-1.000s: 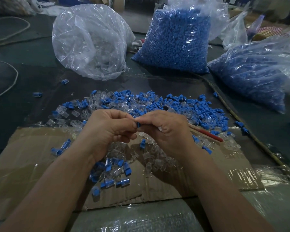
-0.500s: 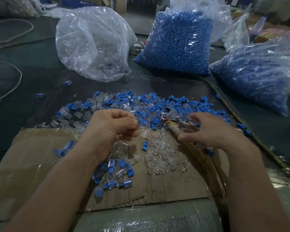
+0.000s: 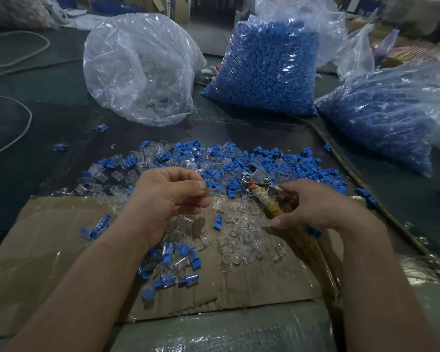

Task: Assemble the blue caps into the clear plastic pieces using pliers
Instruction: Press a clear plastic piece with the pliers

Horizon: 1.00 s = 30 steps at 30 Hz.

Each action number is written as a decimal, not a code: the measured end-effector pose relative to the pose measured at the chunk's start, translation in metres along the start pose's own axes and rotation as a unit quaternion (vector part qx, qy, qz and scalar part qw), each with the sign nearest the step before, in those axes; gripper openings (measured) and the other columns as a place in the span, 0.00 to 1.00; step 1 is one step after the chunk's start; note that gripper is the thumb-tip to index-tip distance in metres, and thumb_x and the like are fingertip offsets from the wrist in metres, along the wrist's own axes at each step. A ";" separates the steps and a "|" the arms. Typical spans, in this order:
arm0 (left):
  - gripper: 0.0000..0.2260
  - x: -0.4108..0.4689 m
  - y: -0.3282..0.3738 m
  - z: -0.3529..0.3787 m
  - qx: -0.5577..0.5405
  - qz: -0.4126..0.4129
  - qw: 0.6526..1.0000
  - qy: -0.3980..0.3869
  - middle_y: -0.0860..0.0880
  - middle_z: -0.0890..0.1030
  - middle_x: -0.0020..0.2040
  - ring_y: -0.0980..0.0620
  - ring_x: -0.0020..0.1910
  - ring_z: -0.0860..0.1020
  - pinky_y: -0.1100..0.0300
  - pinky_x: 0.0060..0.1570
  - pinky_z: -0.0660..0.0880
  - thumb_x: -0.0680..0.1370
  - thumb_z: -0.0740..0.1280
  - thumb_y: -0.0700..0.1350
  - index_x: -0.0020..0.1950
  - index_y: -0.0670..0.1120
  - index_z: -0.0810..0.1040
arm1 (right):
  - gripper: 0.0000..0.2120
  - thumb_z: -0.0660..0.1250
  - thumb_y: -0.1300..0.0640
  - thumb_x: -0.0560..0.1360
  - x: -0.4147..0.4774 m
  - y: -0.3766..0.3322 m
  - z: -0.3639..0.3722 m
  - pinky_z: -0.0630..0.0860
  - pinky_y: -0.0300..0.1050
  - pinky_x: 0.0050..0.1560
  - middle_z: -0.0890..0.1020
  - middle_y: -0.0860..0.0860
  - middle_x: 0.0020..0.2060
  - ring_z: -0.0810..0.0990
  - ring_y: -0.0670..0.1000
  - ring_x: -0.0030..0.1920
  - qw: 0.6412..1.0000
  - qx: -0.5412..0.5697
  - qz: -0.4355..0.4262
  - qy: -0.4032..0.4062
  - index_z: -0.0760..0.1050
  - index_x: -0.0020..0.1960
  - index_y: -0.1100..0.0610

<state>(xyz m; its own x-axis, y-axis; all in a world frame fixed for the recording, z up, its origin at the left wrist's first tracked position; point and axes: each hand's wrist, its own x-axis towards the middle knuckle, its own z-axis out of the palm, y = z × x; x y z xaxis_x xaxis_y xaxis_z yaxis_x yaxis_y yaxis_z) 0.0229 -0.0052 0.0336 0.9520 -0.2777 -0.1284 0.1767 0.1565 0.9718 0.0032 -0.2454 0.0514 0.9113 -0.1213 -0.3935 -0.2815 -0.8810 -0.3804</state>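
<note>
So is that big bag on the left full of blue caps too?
No, the left bag is see-through with nothing blue inside, unlike the middle bag, which is packed with blue.

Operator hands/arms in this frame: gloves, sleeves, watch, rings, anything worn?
Nothing worn that shows. Left hand and right hand are bare, no gloves. Left forearm and right forearm are bare down to the frame edge, no sleeves in view. No watch, wristband or tape at either wrist; no ring visible from this angle.

A dark surface (image 3: 48,118) bears cardboard (image 3: 48,237), loose blue caps (image 3: 285,161), clear pieces (image 3: 117,174) and plastic bags (image 3: 264,67)
</note>
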 end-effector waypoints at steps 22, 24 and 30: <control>0.07 0.002 -0.005 0.008 -0.042 0.067 0.995 0.063 0.50 0.81 0.30 0.55 0.29 0.80 0.66 0.30 0.77 0.73 0.64 0.31 0.38 0.42 0.74 | 0.16 0.66 0.68 0.67 -0.005 -0.031 0.016 0.65 0.32 0.33 0.71 0.39 0.33 0.70 0.40 0.32 0.923 0.052 -0.187 0.332 0.76 0.53 0.57; 0.06 0.002 -0.006 0.008 -0.048 0.077 0.993 0.072 0.48 0.80 0.32 0.55 0.30 0.80 0.66 0.31 0.77 0.73 0.64 0.32 0.39 0.42 0.74 | 0.17 0.68 0.66 0.66 -0.006 -0.033 0.019 0.64 0.36 0.34 0.70 0.38 0.33 0.70 0.39 0.34 0.920 0.044 -0.213 0.326 0.75 0.53 0.55; 0.06 0.003 -0.007 0.011 -0.059 0.115 0.986 0.106 0.46 0.80 0.35 0.55 0.31 0.80 0.66 0.32 0.76 0.73 0.64 0.32 0.40 0.42 0.75 | 0.25 0.67 0.61 0.67 -0.007 -0.040 0.029 0.66 0.41 0.51 0.74 0.47 0.50 0.71 0.46 0.51 0.928 -0.027 -0.263 0.261 0.71 0.63 0.55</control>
<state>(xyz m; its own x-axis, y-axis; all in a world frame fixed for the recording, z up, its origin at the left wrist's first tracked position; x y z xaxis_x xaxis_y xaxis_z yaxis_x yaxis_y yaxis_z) 0.0219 -0.0174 0.0283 0.9989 -0.0192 0.0423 -0.0344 0.3053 0.9516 -0.0003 -0.1959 0.0452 0.9438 0.1391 0.2999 0.2460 -0.9015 -0.3560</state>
